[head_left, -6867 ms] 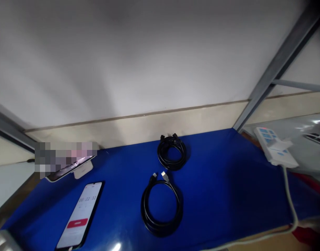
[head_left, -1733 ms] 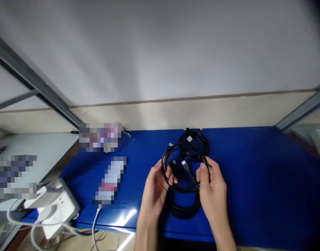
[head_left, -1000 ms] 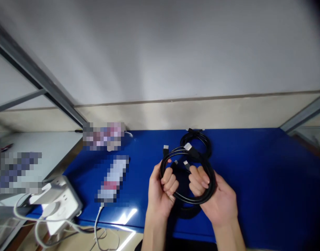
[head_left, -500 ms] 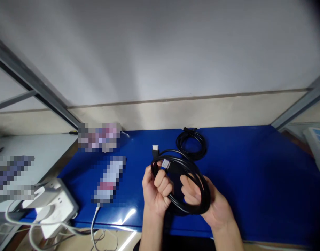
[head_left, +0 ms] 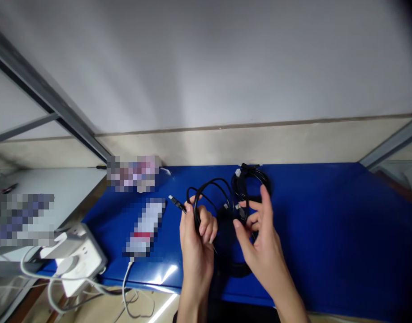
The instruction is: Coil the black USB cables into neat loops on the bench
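Note:
My left hand [head_left: 199,229] is closed around a black cable [head_left: 212,181], whose thin loops arch up over the fingers. One plug [head_left: 175,202] with a metal tip sticks out to the left of that hand. To its right, my right hand [head_left: 259,229] has its fingers spread, with the index finger pointing up. Two cable plugs with light tips lie close to the right fingertips; whether the fingers touch them I cannot tell. Behind, a coiled black cable [head_left: 266,179] rests on the blue table [head_left: 320,215], partly covered by the right fingers.
A blurred-out phone-like object [head_left: 147,224] with a white charging cable [head_left: 125,278] lies on the left. Beside it stands a white power strip [head_left: 84,264] with plugs in it. A blurred-out item [head_left: 135,174] sits at the back left, near the wall [head_left: 209,152].
My right hand has let go of the large cable loop and spread its fingers. That loop has dropped from between the hands; the left hand now grips thinner loops with a plug pointing left.

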`<state>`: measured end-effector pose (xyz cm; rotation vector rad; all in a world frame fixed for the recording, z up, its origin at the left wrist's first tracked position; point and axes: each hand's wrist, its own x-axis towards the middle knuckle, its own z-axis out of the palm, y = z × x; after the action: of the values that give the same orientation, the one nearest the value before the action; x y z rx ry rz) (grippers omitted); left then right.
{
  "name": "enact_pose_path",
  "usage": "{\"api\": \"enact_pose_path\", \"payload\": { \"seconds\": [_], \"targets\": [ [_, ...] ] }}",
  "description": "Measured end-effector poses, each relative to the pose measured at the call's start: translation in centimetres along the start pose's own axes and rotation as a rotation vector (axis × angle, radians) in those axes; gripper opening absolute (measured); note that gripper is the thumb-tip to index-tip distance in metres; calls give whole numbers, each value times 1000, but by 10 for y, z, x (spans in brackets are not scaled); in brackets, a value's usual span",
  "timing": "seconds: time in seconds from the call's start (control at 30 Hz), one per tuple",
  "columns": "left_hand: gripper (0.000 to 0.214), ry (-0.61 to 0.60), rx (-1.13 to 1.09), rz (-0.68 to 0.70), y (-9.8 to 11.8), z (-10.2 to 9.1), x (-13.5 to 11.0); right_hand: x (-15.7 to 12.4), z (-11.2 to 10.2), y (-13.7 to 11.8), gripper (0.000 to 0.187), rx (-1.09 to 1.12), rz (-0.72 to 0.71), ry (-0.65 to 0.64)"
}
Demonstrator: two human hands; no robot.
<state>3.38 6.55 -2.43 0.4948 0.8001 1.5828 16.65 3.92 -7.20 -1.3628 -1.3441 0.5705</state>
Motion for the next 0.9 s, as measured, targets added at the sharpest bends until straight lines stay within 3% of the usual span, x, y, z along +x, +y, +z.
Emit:
{"api": "enact_pose_path", "payload": {
  "seconds": [0.1, 0.2, 0.23, 0.3, 0.37, 0.47, 0.57, 0.73, 0.9],
  "targets": [
    [25, -31, 59, 58, 1, -1, 0, -3, -5, -3, 82, -137, -93, -218],
    [29, -50, 77, 69, 2, -2, 0, -3, -8, -7, 84, -183, -65, -366],
    [33, -48, 78, 53, 2, -2, 0, -3, -8, -8, 78, -192, -50, -379],
    [40, -38, 98, 26, 2, -2, -1, -1, -8, -11, 44, -188, -46, -371],
    [43, -29, 169, 35, 1, -3, -3, 1, -8, -11, 9, -141, -76, -329],
    [44, -40, 368, 113, 1, -8, -4, 3, -12, -11, 19, -49, -123, -200],
    [47, -34, 585, 244, 4, -16, -2, 3, -24, -10, 18, -72, -185, -24],
    [48, 146, 880, 472, 18, -31, 3, 3, -50, -18, 19, -286, -362, 166],
    [63, 177, 889, 446, 28, -34, 4, 4, -56, -24, 24, -279, -365, 287]
  ]
}}
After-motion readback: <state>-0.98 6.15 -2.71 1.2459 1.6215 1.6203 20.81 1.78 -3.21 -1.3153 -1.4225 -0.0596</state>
